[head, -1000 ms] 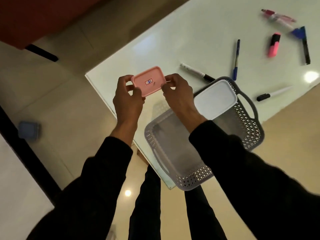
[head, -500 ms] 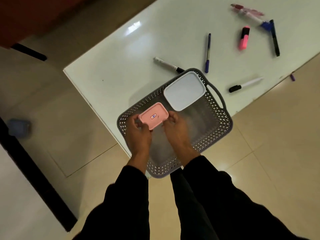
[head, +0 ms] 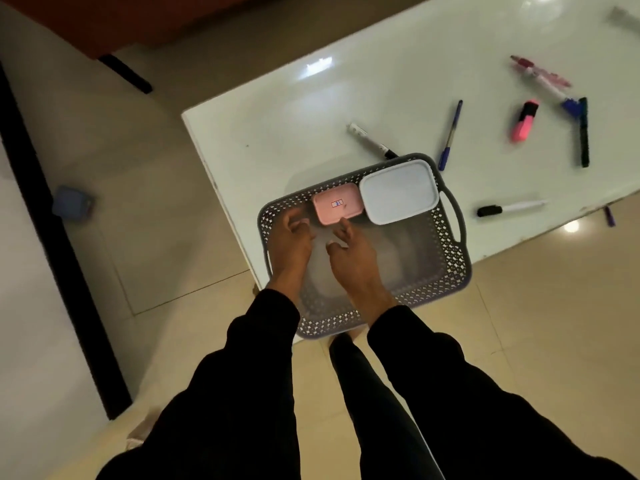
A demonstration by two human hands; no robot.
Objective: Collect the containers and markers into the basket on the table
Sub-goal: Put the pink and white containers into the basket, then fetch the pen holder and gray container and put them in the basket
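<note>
A grey perforated basket (head: 454, 261) sits at the table's near corner, overhanging the edge. Inside it, at the far side, a pink container (head: 337, 202) lies next to a larger white container (head: 398, 191). My left hand (head: 291, 237) hovers just left of the pink container with loosely curled fingers that hold nothing. My right hand (head: 351, 252) is over the basket floor, one fingertip at the pink container's near edge. On the table lie a white marker (head: 370, 143), a blue pen (head: 449, 135), a pink highlighter (head: 524, 121), a black marker (head: 584, 131) and another white marker (head: 510, 207).
The white table (head: 277, 140) ends in a corner at the left, with tiled floor below. Two more pens (head: 543, 79) lie at the far right. A small blue object (head: 71, 204) lies on the floor at the left, and a purple cap (head: 609, 216) by the table's right edge.
Both hands lowered the pink container into the basket, set it beside the white container and let go. The view has shifted, so the table now sits further right.
</note>
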